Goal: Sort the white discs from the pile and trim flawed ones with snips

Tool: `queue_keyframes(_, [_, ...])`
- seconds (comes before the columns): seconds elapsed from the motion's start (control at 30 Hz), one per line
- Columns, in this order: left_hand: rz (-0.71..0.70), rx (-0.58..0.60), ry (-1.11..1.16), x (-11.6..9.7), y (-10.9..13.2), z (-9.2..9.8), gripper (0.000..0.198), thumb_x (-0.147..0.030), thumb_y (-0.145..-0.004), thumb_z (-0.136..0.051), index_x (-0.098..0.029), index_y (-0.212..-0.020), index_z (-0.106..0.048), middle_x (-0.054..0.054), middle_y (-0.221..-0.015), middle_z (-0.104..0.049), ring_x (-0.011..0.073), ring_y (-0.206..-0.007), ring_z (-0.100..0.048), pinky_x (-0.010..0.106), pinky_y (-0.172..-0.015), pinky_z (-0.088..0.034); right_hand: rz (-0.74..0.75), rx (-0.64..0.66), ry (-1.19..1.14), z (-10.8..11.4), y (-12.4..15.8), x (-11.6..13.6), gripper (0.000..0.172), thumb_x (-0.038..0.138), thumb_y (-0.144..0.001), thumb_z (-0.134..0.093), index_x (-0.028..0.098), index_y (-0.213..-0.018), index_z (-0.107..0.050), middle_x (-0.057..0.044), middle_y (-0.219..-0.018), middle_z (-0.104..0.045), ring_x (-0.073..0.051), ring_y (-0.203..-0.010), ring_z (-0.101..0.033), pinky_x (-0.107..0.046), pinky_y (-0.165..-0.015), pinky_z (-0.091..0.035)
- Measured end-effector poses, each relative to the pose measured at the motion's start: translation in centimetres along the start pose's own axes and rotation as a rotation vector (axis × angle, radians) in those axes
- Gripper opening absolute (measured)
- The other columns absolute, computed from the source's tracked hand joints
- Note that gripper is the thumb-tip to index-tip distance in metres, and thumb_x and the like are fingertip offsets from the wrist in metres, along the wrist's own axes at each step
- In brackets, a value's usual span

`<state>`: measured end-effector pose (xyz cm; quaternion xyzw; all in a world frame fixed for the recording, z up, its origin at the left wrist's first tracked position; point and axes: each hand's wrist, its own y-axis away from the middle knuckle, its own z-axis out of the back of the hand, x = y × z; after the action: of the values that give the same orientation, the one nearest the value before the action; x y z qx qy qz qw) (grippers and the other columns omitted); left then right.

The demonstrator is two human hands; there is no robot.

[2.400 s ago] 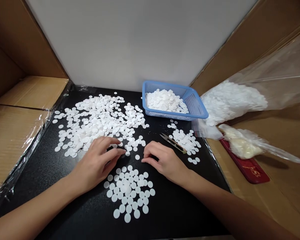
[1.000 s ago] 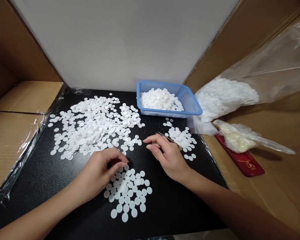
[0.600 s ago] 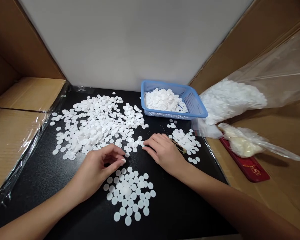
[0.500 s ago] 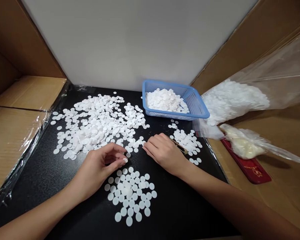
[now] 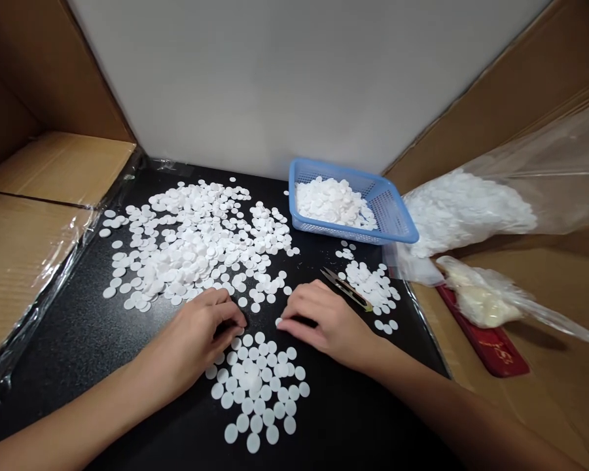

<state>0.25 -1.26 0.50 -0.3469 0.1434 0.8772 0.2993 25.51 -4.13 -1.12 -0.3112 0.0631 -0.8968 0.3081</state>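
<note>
Head view: the near cluster of white discs point(image 5: 258, 383) lies flat on the black mat point(image 5: 103, 340) between the wrists, and both hands have dropped to its far edge since half a second ago. The left hand point(image 5: 201, 333), then lifted and pinching one disc, now curls knuckles-up with its fingertips tucked on the mat, while the right hand point(image 5: 324, 320) has drawn back from the big pile point(image 5: 191, 242) and presses a single disc point(image 5: 278, 321) under loosely bent fingers. Snips point(image 5: 346, 289) lie just beyond the right hand beside a small pile point(image 5: 373, 288), with the blue basket point(image 5: 397, 222) farther back.
</note>
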Motion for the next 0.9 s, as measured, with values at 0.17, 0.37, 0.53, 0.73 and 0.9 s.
queue_keyframes(0.17, [-0.035, -0.091, -0.033, 0.5, -0.1, 0.0, 0.015, -0.024, -0.095, -0.052, -0.024, -0.095, -0.067, 0.003, -0.089, -0.067, 0.0192, -0.081, -0.065, 0.028, -0.068, -0.048, -0.238, -0.1, 0.156, 0.0, -0.6, -0.9, 0.005, 0.02, -0.097, -0.06, 0.019, -0.095, -0.065, -0.006, -0.088, -0.066, -0.02, -0.08, -0.062, -0.035, -0.073, -0.047])
queue_keyframes(0.37, [-0.058, -0.18, -0.102, 1.0, -0.7, 0.5, 0.018, -0.023, -0.095, -0.048, -0.023, -0.091, -0.066, 0.003, -0.088, -0.066, 0.019, -0.08, -0.062, 0.028, -0.067, -0.048, -0.274, -0.081, 0.1, 0.1, -1.0, -0.9, 0.01, 0.018, -0.093, -0.065, 0.022, -0.084, -0.065, -0.002, -0.085, -0.066, -0.02, -0.079, -0.064, -0.036, -0.075, -0.048])
queue_keyframes(0.53, [-0.055, -0.183, -0.137, 1.2, -0.9, 0.4, 0.017, -0.022, -0.094, -0.049, -0.022, -0.09, -0.066, 0.004, -0.088, -0.065, 0.0189, -0.079, -0.062, 0.029, -0.067, -0.048, -0.197, -0.088, 0.047, 0.0, -0.5, -0.4, 0.011, 0.017, -0.093, -0.065, 0.021, -0.083, -0.065, -0.002, -0.083, -0.068, -0.018, -0.079, -0.063, -0.035, -0.076, -0.045])
queue_keyframes(0.73, [-0.051, -0.159, -0.185, 0.9, -1.1, 0.1, 0.018, -0.024, -0.095, -0.049, -0.022, -0.09, -0.066, 0.004, -0.087, -0.063, 0.02, -0.081, -0.061, 0.029, -0.066, -0.048, -0.119, -0.015, -0.024, 0.4, -0.2, 0.2, 0.014, 0.017, -0.097, -0.059, 0.022, -0.089, -0.07, -0.002, -0.086, -0.071, -0.017, -0.079, -0.066, -0.034, -0.076, -0.047])
queue_keyframes(0.9, [-0.066, -0.151, -0.271, 0.5, -1.4, -0.2, 0.016, -0.026, -0.096, -0.05, -0.021, -0.089, -0.063, 0.003, -0.085, -0.062, 0.0206, -0.081, -0.06, 0.032, -0.069, -0.048, -0.141, -0.081, -0.016, 0.8, 0.0, 0.3, 0.021, 0.011, -0.097, -0.056, 0.023, -0.099, -0.073, -0.003, -0.088, -0.069, -0.017, -0.078, -0.064, -0.033, -0.073, -0.049])
